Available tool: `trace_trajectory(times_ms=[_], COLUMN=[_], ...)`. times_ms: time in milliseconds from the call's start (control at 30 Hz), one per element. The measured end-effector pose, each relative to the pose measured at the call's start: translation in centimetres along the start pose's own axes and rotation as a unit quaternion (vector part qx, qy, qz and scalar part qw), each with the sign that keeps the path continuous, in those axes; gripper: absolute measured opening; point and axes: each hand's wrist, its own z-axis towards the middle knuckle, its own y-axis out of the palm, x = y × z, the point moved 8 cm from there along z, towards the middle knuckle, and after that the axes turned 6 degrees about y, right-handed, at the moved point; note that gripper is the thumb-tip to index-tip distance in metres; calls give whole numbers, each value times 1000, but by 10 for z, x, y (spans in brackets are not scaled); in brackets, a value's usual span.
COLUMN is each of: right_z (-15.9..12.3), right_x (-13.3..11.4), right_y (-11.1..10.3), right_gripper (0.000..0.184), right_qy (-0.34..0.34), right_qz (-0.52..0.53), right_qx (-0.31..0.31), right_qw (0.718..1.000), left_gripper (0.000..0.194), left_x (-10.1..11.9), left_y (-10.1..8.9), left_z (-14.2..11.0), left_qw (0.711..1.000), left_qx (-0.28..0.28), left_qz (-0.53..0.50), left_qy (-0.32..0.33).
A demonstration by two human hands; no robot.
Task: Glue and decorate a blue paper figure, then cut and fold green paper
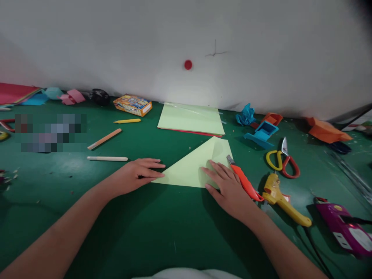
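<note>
Paper (188,166) under each hand, green table (130,240) against pale wall (116,42).

On a dark green tabletop (139,228), the left hand (142,172) touches the pointed left corner of a folded pale green paper sheet (190,166), while the right hand (223,182) rests with spread fingers on its right part. Just beside the right hand lies an orange-red utility knife (245,183), near yellow-and-red-handled scissors (283,159) and a yellow plastic glue gun (283,199); a stack of pale green paper (190,119) sits behind the folded sheet.
</note>
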Motion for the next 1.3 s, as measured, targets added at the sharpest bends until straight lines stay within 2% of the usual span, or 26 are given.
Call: trace_trajectory(times_ms=[333, 900, 1300], right_z=[-1, -1, 0], right_x=[-1, 1, 1], right_y=[-1, 0, -2], right_gripper=[52, 52, 54], right_qy=[-3, 8, 25], right_qz=[5, 19, 29], right_qx=[1, -6, -10], right_qw=[1000, 1000, 999], left_gripper=[28, 28, 30], left_x=[-12, -15, -15], left_y=[-4, -4, -5], left_z=[-4, -8, -8], left_qw=[999, 999, 998], left_qx=[-11, -21, -60], left_qz=[48, 31, 16], left_qy=[-1, -24, -32])
